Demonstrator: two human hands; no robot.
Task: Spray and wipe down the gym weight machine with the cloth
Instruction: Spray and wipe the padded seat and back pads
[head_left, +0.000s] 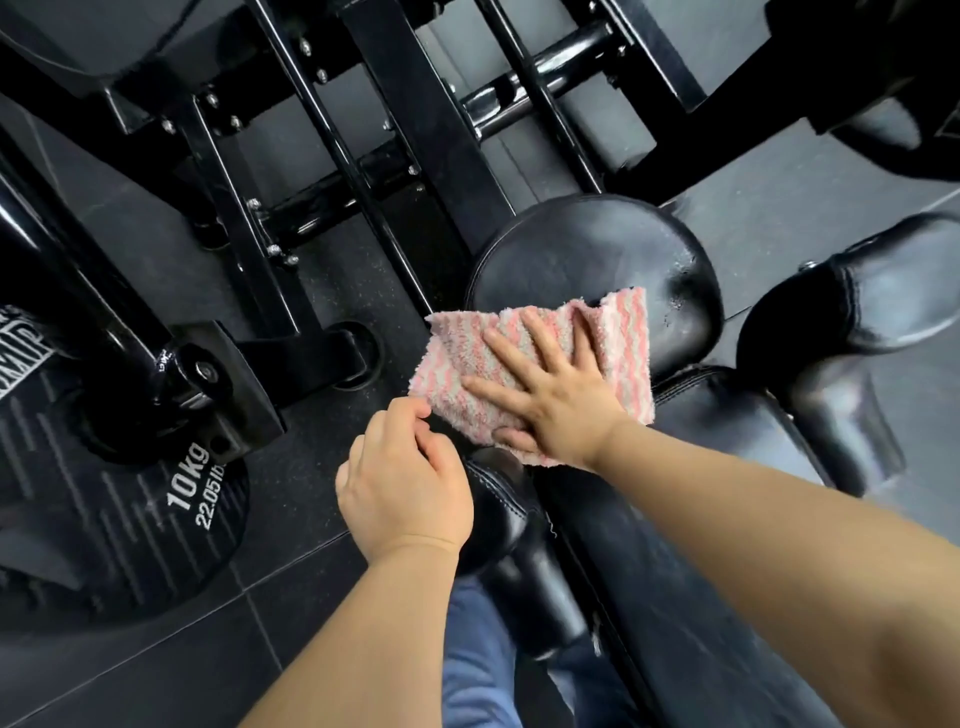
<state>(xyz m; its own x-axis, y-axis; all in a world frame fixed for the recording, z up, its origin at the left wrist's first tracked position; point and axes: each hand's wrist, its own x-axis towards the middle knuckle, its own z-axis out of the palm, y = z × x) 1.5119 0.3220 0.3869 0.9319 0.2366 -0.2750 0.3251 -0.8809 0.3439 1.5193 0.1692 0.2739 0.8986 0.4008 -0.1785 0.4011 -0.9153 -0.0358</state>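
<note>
A pink and white striped cloth lies over the near edge of the round black seat pad of the weight machine. My right hand presses flat on the cloth with its fingers spread. To its left, my left hand rests with curled fingers on a black padded roller, and its thumb and fingertips sit at the cloth's lower left corner. I cannot tell whether they pinch the cloth. Wet droplets shine on the seat pad's right side. No spray bottle is in view.
The black steel frame of the machine runs across the top. A 10kg weight plate sits at the lower left on a sleeve. Another padded roller is at the right. A long black bench pad runs under my right arm. Dark rubber floor lies below.
</note>
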